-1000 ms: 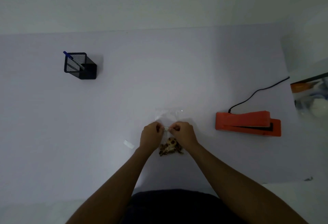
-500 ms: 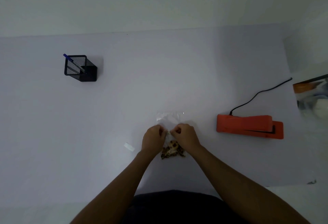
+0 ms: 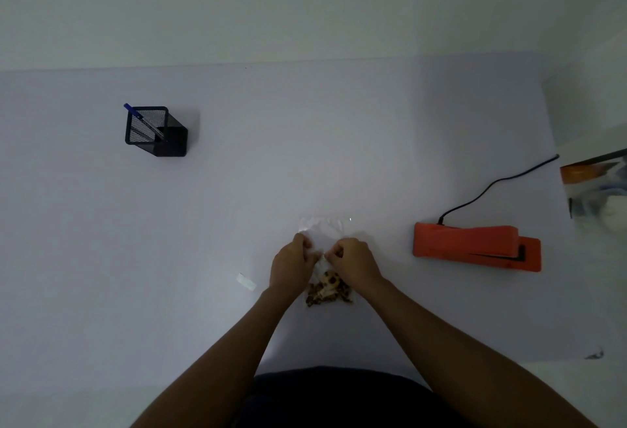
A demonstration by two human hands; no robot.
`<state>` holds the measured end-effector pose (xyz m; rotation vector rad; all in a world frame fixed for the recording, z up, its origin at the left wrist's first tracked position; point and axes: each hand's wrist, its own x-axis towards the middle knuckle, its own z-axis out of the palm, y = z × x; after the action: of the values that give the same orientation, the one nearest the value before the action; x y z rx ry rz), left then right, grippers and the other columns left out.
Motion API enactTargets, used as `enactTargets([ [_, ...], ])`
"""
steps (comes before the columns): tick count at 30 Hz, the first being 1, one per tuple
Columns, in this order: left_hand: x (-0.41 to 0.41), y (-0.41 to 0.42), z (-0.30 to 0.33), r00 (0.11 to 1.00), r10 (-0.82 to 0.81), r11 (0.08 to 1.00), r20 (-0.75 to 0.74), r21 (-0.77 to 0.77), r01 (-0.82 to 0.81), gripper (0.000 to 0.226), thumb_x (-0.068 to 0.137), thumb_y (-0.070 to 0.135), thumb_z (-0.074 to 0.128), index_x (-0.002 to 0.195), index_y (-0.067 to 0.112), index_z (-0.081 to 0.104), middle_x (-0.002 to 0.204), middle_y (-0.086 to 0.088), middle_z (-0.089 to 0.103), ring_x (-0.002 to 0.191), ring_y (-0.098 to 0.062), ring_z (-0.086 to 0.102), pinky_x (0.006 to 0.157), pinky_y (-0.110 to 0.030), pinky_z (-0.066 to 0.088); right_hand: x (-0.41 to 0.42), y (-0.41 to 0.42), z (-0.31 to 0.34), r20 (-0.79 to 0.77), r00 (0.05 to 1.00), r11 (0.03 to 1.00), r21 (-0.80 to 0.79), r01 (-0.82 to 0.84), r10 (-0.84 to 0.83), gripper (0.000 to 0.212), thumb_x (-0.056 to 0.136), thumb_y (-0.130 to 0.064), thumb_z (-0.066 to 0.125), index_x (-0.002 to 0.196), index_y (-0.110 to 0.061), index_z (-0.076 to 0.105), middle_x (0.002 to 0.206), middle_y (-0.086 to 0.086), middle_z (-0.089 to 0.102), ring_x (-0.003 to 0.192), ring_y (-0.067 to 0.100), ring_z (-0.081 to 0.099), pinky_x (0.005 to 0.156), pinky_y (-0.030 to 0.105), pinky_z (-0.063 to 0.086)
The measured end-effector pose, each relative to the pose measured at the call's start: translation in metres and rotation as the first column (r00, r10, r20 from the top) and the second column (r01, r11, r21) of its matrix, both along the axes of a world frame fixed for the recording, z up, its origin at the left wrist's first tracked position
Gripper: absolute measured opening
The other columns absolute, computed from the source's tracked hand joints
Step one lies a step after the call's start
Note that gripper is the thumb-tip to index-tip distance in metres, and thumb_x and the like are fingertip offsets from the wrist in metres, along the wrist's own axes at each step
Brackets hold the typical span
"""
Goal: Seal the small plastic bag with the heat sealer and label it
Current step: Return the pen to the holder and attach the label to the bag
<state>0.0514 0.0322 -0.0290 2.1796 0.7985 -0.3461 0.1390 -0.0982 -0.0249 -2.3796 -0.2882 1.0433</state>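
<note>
A small clear plastic bag (image 3: 324, 229) lies on the pale table, with brown dried pieces (image 3: 327, 290) gathered at its near end. My left hand (image 3: 292, 266) and my right hand (image 3: 356, 263) both pinch the bag's middle, fingertips close together, the open mouth pointing away from me. An orange heat sealer (image 3: 475, 247) lies shut to the right, apart from the bag. A small white label (image 3: 246, 281) rests on the table just left of my left hand.
A black mesh pen holder (image 3: 156, 132) with a blue pen (image 3: 144, 120) stands at the far left. The sealer's black cord (image 3: 498, 183) runs back right to the table's edge. A box with orange print (image 3: 597, 183) sits off the right edge.
Both hands have shifted slightly on the bag, fingertips a bit further apart. The bag, sealer and label stay in place.
</note>
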Motion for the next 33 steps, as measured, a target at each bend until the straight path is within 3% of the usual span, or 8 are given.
enactTargets([
  [12,0.007,-0.002,0.003,0.996,0.019,0.999,-0.091,0.053,-0.014,0.026,0.089,0.034,0.065,0.101,0.02,0.047,0.08,0.001,0.064,0.071,-0.017,0.062,0.058,-0.024,0.043,0.0,0.002,-0.003,0.024,1.0,0.998,-0.058,-0.008,0.009,0.022,0.087,-0.031,0.069,0.071,-0.015,0.067,0.069,-0.002,0.068,0.067,0.015,0.067,0.065,0.035,0.058],
  [20,0.006,-0.003,0.003,0.996,0.045,0.998,-0.072,0.043,-0.042,0.028,0.088,0.034,0.067,0.101,0.02,0.046,0.08,0.001,0.064,0.07,-0.018,0.062,0.061,-0.027,0.046,-0.005,-0.007,-0.001,0.051,0.993,0.993,0.037,0.108,-0.11,0.022,0.087,-0.02,0.071,0.081,-0.017,0.05,0.073,-0.002,0.056,0.061,0.011,0.05,0.054,0.024,0.04],
  [23,0.006,-0.003,0.004,0.997,0.05,0.998,-0.065,0.045,-0.047,0.029,0.088,0.034,0.068,0.101,0.019,0.046,0.08,0.001,0.064,0.071,-0.019,0.062,0.062,-0.027,0.046,-0.007,-0.007,-0.001,0.062,0.988,0.988,0.059,0.141,-0.144,0.016,0.09,-0.015,0.063,0.085,-0.017,0.048,0.077,0.002,0.057,0.066,0.017,0.056,0.055,0.026,0.041],
  [25,0.007,-0.003,0.003,0.996,0.06,0.998,-0.066,0.032,-0.058,0.03,0.087,0.035,0.069,0.101,0.019,0.047,0.079,0.002,0.063,0.071,-0.018,0.062,0.062,-0.028,0.047,-0.011,-0.006,-0.001,0.094,0.986,0.99,0.045,0.135,-0.138,0.012,0.092,-0.021,0.058,0.089,-0.019,0.046,0.081,0.002,0.058,0.07,0.022,0.059,0.056,0.03,0.044],
  [29,0.007,-0.001,0.002,0.992,0.106,0.994,-0.065,-0.017,-0.107,0.031,0.083,0.032,0.073,0.098,0.019,0.05,0.08,0.001,0.064,0.07,-0.016,0.062,0.063,-0.028,0.051,-0.023,-0.004,0.0,0.122,0.987,0.994,-0.005,0.105,-0.104,0.036,0.087,-0.05,0.064,0.098,-0.024,0.042,0.096,-0.004,0.052,0.079,0.018,0.056,0.065,0.036,0.051],
  [33,0.006,0.003,0.0,0.99,0.13,0.991,-0.049,-0.036,-0.132,0.031,0.079,0.029,0.079,0.091,0.018,0.052,0.074,0.002,0.063,0.068,-0.016,0.061,0.064,-0.031,0.054,-0.021,-0.001,0.0,0.098,0.985,0.99,0.012,0.14,-0.14,0.032,0.089,-0.036,0.069,0.098,-0.021,0.042,0.096,-0.002,0.052,0.079,0.015,0.054,0.063,0.029,0.042],
])
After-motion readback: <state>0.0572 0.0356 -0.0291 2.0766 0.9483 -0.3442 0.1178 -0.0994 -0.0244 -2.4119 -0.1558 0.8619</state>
